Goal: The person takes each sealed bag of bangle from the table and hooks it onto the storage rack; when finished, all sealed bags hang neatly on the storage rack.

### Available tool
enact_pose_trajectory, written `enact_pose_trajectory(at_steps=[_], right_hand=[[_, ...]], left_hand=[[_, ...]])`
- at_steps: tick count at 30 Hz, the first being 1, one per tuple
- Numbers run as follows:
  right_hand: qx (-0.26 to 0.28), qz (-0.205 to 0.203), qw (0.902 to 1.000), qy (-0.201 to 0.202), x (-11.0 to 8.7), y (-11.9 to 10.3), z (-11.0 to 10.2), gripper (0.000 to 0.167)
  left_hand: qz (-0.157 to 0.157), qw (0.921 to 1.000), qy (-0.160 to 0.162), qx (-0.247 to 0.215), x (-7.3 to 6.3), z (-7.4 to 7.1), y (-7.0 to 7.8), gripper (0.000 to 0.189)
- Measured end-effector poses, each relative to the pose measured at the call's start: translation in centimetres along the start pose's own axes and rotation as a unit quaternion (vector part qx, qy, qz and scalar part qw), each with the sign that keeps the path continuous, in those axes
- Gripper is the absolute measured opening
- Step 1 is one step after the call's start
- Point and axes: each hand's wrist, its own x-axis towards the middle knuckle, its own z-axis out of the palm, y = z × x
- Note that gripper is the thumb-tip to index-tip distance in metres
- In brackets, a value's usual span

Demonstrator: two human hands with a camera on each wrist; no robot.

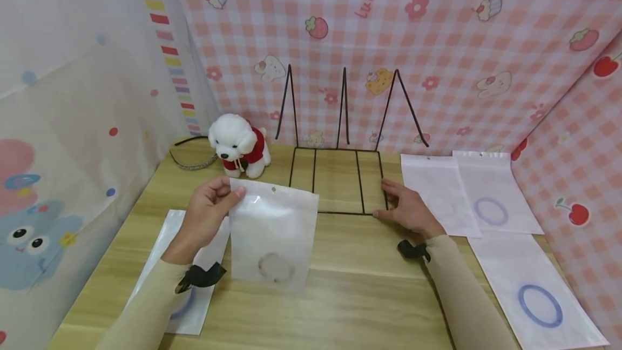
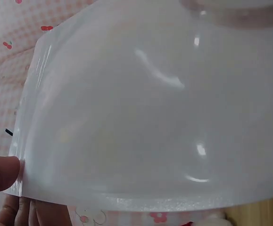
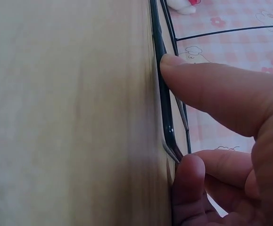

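Observation:
My left hand [image 1: 201, 220] pinches a white translucent pouch [image 1: 267, 220] by its top left corner, thumb in front. The pouch hangs upright above the table, and a thin ring-shaped item [image 1: 276, 268] shows through its lower part. In the left wrist view the pouch [image 2: 117, 108] fills most of the picture. My right hand [image 1: 410, 212] holds the near right corner of a black wire rack [image 1: 360, 181] with three upright prongs. The right wrist view has the thumb [image 3: 207, 89] against the wire and the fingers around the corner.
A white plush dog [image 1: 233, 136] in red stands left of the rack, beside a sparkly headband [image 1: 194, 167]. One pouch [image 1: 167, 231] lies partly under my left forearm. Several more pouches [image 1: 529, 263] with rings inside lie along the right side. Patterned cloth [image 1: 330, 4] hangs behind.

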Motion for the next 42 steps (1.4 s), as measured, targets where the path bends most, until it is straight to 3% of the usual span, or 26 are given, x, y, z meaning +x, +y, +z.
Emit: enact_pose_trajectory(at_steps=[7, 14, 20, 26, 32, 42], right_hand=[[0.01, 0.003, 0.9999, 0.0, 0.0, -0.2, -0.1, 0.093], [0.009, 0.002, 1.0, 0.0, -0.1, 0.0, -0.2, 0.093], [0.017, 0.001, 0.9999, 0.0, 0.1, -0.1, -0.3, 0.094], [0.007, 0.007, 0.9999, 0.002, 0.2, -0.1, 0.0, 0.094], [0.01, 0.003, 0.9999, 0.001, 0.0, 0.0, -0.1, 0.094], [0.02, 0.002, 0.9998, 0.001, 0.1, 0.1, -0.1, 0.095]], left_hand=[[0.085, 0.9959, 0.032, -0.006, 0.6, 1.0, 2.4, 0.003], [0.146, 0.9879, 0.051, -0.005, 2.6, 1.8, 4.2, 0.003], [0.157, 0.9831, 0.079, -0.052, 4.0, 1.9, 4.8, 0.005], [0.165, 0.9793, 0.097, -0.066, 4.8, 1.6, 4.8, 0.016], [0.153, 0.9811, 0.107, -0.052, 5.9, 1.6, 4.7, 0.002], [0.143, 0.9813, 0.118, -0.052, 7.4, 1.9, 3.7, 0.012]])
